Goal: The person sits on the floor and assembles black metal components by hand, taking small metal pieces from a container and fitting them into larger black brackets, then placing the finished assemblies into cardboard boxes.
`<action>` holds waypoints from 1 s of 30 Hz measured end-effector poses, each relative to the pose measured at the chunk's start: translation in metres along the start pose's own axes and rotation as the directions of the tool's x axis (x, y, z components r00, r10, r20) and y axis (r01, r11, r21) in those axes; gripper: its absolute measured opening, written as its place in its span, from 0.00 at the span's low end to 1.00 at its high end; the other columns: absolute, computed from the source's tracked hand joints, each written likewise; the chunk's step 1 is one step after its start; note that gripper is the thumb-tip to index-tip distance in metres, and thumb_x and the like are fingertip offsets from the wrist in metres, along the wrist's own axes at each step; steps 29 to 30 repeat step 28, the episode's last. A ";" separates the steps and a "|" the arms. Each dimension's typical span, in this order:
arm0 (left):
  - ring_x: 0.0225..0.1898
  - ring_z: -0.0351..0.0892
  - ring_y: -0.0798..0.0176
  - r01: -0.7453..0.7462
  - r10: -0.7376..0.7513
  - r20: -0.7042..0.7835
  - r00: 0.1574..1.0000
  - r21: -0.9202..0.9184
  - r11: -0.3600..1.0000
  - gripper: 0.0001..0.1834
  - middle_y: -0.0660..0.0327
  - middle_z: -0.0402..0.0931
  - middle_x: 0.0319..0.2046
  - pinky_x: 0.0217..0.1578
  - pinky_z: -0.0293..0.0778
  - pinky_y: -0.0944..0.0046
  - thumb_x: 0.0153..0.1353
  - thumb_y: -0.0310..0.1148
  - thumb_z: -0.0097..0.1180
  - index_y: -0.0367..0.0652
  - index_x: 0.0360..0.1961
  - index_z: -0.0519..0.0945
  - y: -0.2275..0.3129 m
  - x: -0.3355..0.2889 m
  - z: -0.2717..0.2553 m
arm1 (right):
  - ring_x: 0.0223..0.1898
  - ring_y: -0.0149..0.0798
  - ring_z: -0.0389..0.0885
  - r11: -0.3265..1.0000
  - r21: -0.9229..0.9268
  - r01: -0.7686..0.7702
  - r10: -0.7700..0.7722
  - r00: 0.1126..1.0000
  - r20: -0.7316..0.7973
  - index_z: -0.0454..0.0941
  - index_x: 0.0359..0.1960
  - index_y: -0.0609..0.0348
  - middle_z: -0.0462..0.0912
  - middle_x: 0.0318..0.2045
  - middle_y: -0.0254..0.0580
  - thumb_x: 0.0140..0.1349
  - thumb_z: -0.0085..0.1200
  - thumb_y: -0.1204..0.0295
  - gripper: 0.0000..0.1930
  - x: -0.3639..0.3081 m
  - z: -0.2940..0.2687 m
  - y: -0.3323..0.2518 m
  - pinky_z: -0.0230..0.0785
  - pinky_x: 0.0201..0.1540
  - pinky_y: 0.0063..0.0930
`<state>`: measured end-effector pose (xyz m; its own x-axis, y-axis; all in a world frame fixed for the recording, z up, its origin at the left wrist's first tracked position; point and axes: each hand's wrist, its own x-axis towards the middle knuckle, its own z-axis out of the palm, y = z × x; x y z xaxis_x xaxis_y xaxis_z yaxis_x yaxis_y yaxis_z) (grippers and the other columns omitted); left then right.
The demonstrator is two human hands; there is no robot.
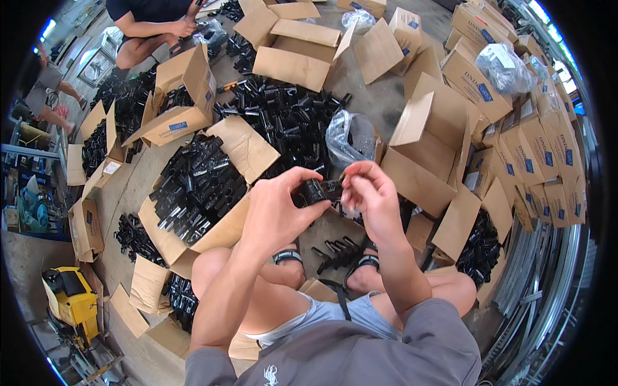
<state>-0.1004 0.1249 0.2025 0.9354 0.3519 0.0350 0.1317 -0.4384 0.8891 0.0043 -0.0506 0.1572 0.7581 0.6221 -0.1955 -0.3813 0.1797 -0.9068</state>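
Note:
My left hand [278, 201] is closed around a black tubular fitting [311, 192], thumb below it and fingers above, in front of my body. Close to the fitting's right end, my right hand [372, 194] is pinched, with its fingertips together. Whatever is between those fingertips is too small or too hidden to name. Just beyond both hands lies a large heap of similar black fittings [286, 122] on the floor. A clear plastic bag [347, 138] rests behind my right hand. Several black pieces [336, 252] are on the floor between my feet.
An open carton [222, 226] full of black fittings stands at my left. At my right is an open empty carton [421, 164]. Stacked cartons [537, 151] and metal profiles [547, 276] line the right side. Another person [151, 29] crouches at the far left. A yellow machine [72, 302] stands lower left.

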 end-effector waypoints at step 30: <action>0.39 0.85 0.72 0.101 -0.100 0.047 0.994 -0.019 0.995 0.20 0.59 0.87 0.37 0.43 0.79 0.71 0.52 0.23 0.72 0.39 0.49 0.84 0.002 -0.004 -0.005 | 0.48 0.54 0.87 -0.291 -0.955 -0.055 0.066 0.995 -0.077 0.76 0.56 0.60 0.85 0.45 0.54 0.62 0.53 0.72 0.19 0.019 -0.099 0.340 0.83 0.43 0.45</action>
